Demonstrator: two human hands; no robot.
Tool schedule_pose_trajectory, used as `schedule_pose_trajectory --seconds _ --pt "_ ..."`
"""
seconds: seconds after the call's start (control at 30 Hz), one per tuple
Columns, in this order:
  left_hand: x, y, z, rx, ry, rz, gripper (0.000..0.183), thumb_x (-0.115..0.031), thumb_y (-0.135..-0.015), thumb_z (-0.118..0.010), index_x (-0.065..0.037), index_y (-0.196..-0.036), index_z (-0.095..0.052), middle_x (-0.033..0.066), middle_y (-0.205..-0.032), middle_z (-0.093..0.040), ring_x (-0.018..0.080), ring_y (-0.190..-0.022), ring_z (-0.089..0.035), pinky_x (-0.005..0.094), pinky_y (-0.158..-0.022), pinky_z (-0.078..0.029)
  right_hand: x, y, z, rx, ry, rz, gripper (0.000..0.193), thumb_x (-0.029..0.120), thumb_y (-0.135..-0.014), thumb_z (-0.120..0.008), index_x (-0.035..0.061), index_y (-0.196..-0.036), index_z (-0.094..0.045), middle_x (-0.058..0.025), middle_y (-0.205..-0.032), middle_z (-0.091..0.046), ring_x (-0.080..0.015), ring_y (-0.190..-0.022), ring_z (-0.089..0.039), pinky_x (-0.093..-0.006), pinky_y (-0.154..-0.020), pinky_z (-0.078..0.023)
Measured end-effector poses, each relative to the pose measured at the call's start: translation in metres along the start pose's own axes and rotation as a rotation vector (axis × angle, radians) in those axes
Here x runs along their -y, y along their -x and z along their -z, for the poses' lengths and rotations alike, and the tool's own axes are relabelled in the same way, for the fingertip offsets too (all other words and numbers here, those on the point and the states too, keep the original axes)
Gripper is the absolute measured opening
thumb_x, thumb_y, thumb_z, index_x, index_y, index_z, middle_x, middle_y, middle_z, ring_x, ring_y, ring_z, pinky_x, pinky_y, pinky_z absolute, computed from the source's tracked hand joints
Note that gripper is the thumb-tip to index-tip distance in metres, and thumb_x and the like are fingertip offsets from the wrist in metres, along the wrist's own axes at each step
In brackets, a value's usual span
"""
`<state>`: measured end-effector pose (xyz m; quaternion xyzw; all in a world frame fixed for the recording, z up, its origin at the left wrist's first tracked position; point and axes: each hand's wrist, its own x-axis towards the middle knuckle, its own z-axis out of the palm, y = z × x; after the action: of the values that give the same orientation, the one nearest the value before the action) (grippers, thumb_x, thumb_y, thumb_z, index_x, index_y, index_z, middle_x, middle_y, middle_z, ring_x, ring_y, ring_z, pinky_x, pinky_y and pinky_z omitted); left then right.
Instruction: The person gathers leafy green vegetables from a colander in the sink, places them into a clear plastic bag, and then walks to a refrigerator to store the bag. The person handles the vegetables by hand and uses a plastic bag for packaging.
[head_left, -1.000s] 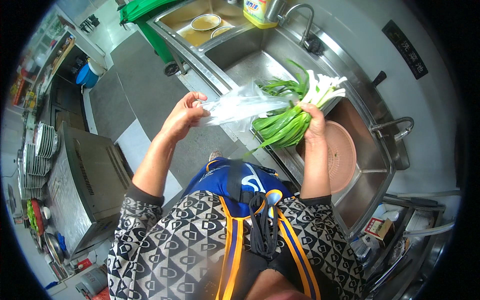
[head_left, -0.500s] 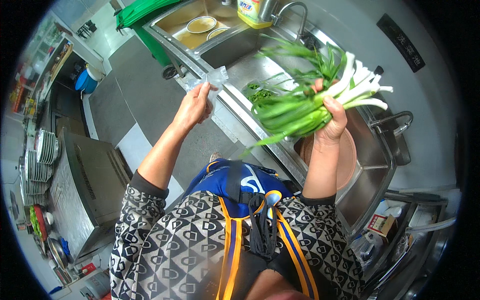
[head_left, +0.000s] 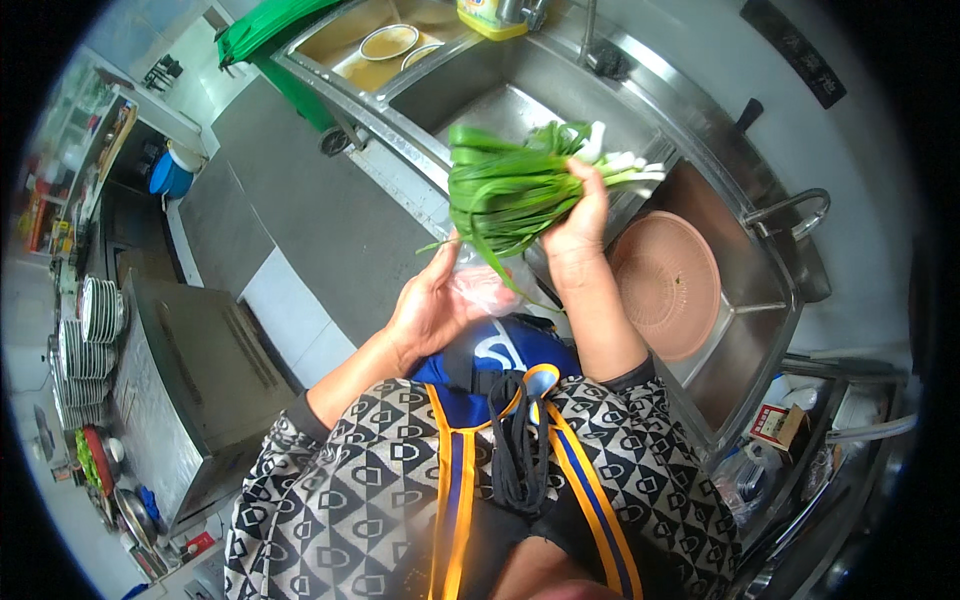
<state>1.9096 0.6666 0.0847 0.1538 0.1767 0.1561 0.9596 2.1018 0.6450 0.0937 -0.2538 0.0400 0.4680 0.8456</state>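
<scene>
My right hand (head_left: 580,225) is closed round a bunch of spring onions (head_left: 510,190) just below their white ends, over the near edge of the sink. The long green leaves are bunched toward the left and hang down over a clear plastic bag (head_left: 488,288). That bag lies over the fingers of my left hand (head_left: 425,305), which shows pink through the film. The thumb of the left hand is up beside the leaves, gripping the bag's edge. A few loose leaf tips trail below the bunch.
A pinkish-brown plastic colander (head_left: 665,290) sits in the right sink basin (head_left: 740,370). Farther left is a steel basin (head_left: 480,95), then one with brownish water and bowls (head_left: 388,42). A yellow jug (head_left: 490,18), a faucet (head_left: 790,205) and a green bin (head_left: 265,35) stand around.
The spring onions have come left and down from over the sink toward my left hand. My left hand has moved down and right with the bag, now under the leaves.
</scene>
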Motion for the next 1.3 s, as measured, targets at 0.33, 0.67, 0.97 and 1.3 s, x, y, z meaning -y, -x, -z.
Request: schedule_pose_trajectory --seconds 0.33,0.67,0.97,1.3 --pt "-0.021 0.083 0.007 -0.483 -0.621 0.009 0.037 -0.016 -0.095 -0.039 -0.002 -0.129 -0.039 0.0171 -0.096 -0.063 0.0219 -0.084 -0.065 0.0288 -0.071 -0.055 -0.066 0.038 0.057 0.034 0.347 -0.046 0.027 0.009 -0.077 -0.061 -0.0039 -0.101 -0.056 -0.0097 -0.093 -0.060 -0.0194 -0.082 -0.058 -0.0307 -0.077 -0.048" --pt "-0.035 0.073 0.063 -0.652 -0.881 0.042 0.013 -0.017 -0.087 -0.058 -0.004 -0.091 -0.059 0.0041 -0.073 -0.061 0.0114 -0.057 -0.058 0.0206 -0.053 -0.047 -0.055 0.084 0.040 0.613 1.275 0.475 0.014 0.007 -0.075 -0.065 0.0051 -0.088 -0.059 -0.0026 -0.079 -0.060 -0.0140 -0.070 -0.059 -0.0286 -0.062 -0.047" --pt "-0.045 0.057 0.099 -0.431 -0.384 -0.090 0.014 0.001 -0.081 -0.049 -0.001 -0.094 -0.054 0.0087 -0.085 -0.059 0.0169 -0.075 -0.059 0.0305 -0.072 -0.053 -0.052 0.086 0.043 0.565 1.301 0.561 0.009 0.009 -0.073 -0.064 0.0058 -0.079 -0.059 -0.0036 -0.075 -0.059 -0.0149 -0.066 -0.057 -0.0292 -0.057 -0.046" --pt "-0.033 0.055 0.059 -0.544 -1.422 -0.080 0.048 -0.022 -0.077 -0.062 -0.003 -0.117 -0.043 0.0100 -0.084 -0.059 0.0211 -0.074 -0.058 0.0338 -0.070 -0.046 -0.060 0.075 0.052 0.500 1.361 0.624 0.036 0.008 -0.064 -0.070 0.0022 -0.097 -0.056 -0.0075 -0.082 -0.062 -0.0182 -0.069 -0.060 -0.0294 -0.064 -0.049"
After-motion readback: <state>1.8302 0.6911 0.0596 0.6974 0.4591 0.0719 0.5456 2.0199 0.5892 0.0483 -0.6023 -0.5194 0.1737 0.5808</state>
